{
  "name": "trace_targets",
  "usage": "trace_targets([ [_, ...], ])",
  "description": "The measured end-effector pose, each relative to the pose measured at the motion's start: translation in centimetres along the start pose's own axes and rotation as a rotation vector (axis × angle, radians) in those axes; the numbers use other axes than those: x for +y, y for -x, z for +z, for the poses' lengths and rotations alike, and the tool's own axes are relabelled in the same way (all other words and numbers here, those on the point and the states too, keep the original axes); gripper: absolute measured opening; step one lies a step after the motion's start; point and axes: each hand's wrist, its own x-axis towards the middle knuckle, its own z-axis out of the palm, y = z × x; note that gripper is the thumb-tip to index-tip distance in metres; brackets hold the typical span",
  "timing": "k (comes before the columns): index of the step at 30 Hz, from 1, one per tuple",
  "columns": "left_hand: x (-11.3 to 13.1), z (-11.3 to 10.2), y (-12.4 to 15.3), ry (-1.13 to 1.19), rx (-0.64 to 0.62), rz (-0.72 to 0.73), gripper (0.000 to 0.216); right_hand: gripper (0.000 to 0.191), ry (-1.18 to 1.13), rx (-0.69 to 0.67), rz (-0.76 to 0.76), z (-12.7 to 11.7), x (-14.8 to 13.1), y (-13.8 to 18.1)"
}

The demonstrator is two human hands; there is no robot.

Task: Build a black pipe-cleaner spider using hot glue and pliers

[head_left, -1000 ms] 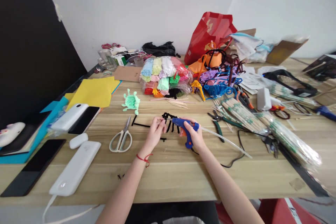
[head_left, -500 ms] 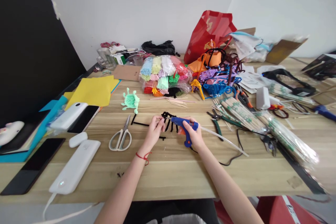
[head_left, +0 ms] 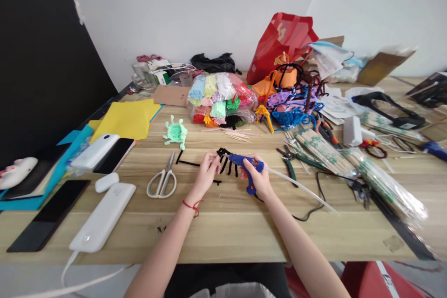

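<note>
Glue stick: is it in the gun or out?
Partly in: a long length of the glue stick juts from the back of the blue glue gun in the right hand.

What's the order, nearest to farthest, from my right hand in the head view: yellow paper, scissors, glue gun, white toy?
1. Glue gun, in the right hand.
2. Scissors, left, past the left hand.
3. Yellow paper, farther left and back.
4. White toy, far left edge.

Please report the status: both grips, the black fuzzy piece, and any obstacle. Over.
Right grip: holding blue plastic glue gun, aimed at black fuzzy legged figure. Left grip: at figure's left end, contact unclear. White-handled metal scissors: left, out of the way.
</note>
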Motion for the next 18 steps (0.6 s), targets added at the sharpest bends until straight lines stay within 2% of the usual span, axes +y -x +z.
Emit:
trace_targets([
  [18, -0.09, 0.02, 0.09, -0.001, -0.026, -0.011, 0.028, 0.033, 0.008, 0.002, -0.006, 0.18, -0.21, 0.17],
])
